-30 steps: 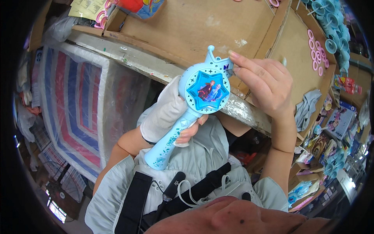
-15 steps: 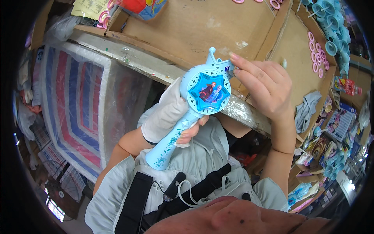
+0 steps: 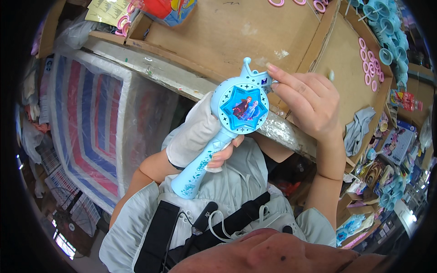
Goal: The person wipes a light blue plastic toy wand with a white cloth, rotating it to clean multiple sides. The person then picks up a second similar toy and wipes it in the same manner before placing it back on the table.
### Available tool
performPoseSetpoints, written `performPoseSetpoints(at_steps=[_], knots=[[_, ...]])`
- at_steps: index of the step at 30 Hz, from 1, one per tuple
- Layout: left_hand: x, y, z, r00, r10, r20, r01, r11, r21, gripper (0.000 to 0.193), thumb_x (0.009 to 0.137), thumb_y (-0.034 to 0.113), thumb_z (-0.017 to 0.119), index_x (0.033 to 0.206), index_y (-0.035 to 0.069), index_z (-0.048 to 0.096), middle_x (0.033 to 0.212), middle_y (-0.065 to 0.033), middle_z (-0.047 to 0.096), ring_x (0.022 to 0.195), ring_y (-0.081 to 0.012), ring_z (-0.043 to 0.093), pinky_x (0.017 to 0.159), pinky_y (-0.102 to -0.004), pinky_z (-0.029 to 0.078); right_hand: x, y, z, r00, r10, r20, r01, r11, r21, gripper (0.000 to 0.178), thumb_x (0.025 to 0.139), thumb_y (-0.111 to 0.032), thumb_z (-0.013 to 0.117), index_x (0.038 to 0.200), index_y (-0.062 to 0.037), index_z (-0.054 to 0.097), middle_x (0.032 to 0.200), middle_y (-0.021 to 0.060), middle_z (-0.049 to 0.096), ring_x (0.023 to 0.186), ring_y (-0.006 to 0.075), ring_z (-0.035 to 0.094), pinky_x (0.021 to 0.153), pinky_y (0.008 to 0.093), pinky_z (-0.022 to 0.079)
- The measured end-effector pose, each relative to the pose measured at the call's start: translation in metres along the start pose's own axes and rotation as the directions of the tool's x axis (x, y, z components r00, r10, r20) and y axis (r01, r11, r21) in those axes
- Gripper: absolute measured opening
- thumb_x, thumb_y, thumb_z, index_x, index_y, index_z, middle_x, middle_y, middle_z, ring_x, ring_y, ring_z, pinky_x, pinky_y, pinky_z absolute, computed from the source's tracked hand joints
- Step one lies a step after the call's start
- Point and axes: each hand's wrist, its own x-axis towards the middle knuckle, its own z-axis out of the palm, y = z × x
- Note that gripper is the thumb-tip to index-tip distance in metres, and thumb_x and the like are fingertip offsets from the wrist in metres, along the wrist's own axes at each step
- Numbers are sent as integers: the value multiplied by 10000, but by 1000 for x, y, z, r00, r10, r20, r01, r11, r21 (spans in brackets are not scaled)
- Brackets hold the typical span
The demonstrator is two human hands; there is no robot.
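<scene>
L hand [image 3: 200, 136] gloved, gripping; R hand [image 3: 305, 102] fingertips pinching.

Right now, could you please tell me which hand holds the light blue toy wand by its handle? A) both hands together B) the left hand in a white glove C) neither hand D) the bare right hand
B: the left hand, in a white glove, wraps the handle of the toy wand, while the right hand only touches the small piece at the rim of its round head with its fingers.

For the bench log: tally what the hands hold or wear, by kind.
Wand: 1, light blue, gripped by the left hand
Glove: 1, white, on that hand
Total: 2
</scene>
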Motion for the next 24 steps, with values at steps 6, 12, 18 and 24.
performPoseSetpoints(at_steps=[6,12,18,24], knots=[[2,2,-3,998,-42,46,41,999,12,726,777,620,637,1214,65,469,917,-111,565,449,-145,473,346,-260,370,-6,3,5,1000,2,-20,-2,1000,-15,236,678,-105,686,897,-29,647,1103,86,677,745,180,636,632,294,510],[1,-4,-3,1000,21,22,-20,1000,-20,720,784,614,636,1216,64,466,906,-103,559,452,-144,474,349,-260,380,-5,3,3,1000,-12,-27,11,1000,-25,232,682,-108,686,896,-29,644,1099,88,677,744,181,636,634,294,510],[-1,-3,-1,1000,12,-11,-12,1000,21,759,765,631,642,1165,7,474,829,-100,548,433,-145,464,347,-264,386,1,-1,0,1000,-2,-2,2,1000,-8,170,734,-22,630,901,-30,601,1035,109,703,743,221,668,610,296,509],[2,0,-2,997,-22,72,29,995,-96,656,788,556,670,1173,81,430,808,-96,573,455,-136,518,342,-257,401,-1,-1,1,1000,18,-6,-18,1000,-8,172,734,-23,630,903,-30,601,1041,109,701,745,226,667,614,297,509]])
